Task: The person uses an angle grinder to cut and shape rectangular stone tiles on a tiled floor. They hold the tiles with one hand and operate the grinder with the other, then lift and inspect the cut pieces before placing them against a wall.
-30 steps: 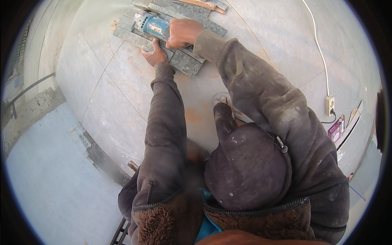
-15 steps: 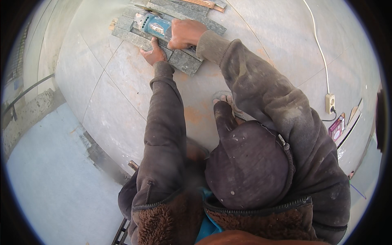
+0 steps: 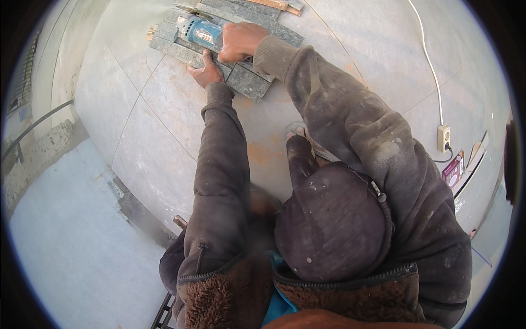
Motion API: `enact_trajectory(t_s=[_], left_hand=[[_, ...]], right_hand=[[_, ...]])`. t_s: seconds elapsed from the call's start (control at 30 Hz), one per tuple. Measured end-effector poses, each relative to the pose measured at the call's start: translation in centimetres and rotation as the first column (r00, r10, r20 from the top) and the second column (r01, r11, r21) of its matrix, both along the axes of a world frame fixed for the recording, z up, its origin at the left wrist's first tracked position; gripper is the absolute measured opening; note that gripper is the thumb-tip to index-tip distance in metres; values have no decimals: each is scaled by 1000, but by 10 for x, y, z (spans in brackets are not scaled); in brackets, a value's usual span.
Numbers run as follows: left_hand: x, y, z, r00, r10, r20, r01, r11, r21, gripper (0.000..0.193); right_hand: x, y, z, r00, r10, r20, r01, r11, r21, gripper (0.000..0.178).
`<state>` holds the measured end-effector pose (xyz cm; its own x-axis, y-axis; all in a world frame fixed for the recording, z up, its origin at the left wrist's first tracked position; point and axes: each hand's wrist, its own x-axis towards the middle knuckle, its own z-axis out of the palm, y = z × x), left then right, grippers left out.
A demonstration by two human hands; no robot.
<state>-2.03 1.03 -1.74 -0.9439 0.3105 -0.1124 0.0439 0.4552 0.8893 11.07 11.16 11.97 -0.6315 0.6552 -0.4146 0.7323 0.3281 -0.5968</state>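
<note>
The right hand (image 3: 241, 42) was wrapped around the rear of a blue grinder (image 3: 203, 33), its fingers closed in a grip on the body. The tool lay over a group of grey stone strips (image 3: 249, 82) near the top of the view, its front pointing left of the hand and its disc (image 3: 192, 10) on the far side, away from the person. The blue casing and pale head stood clear of the fingers to their left, while the back end ran out of sight under the hand.

The left hand (image 3: 206, 72) was at the near edge of the stone, just below the grinder. 1 digit reached up over the stone toward the casing and another part of the hand spread out to the left; whether the fingers closed around the edge or only pressed on it, I could not tell. A small gap seemed to separate that hand from the right one.

The disc was seen nearly edge-on and blurred, and whether it touched the stone could not be made out. Pale haze (image 3: 148, 12) hung to its left. The right hand's fingertips were hidden, and so was any switch on the grinder. A wooden strip (image 3: 268, 3) beyond the stone was cut off by the top of the view. At the right, a white cord (image 3: 428, 60) ran down to a socket (image 3: 444, 139) on the tiled floor (image 3: 148, 131).
</note>
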Motion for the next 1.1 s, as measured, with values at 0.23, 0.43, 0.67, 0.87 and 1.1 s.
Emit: enact_trajectory(t_s=[0.23,0.43,0.67,0.87,1.1], left_hand=[[1,0,5,1000,4,-6,-4,999,-37,101],[-3,-2,0,998,-43,56,39,997,64,101],[-9,-2,-12,996,-47,73,37,990,139,101],[-5,1,-7,997,-58,50,52,993,108,100],[-11,-3,-12,998,-47,44,41,992,119,98]], right_hand=[[-7,2,-7,1000,6,-23,-6,1000,11,60],[-8,4,-4,999,17,-27,-17,1000,2,57],[-13,3,1,999,18,39,-20,999,42,55],[-6,5,-12,999,20,-26,-20,1000,4,61],[7,-5,-1,1000,17,4,-17,999,31,50]])
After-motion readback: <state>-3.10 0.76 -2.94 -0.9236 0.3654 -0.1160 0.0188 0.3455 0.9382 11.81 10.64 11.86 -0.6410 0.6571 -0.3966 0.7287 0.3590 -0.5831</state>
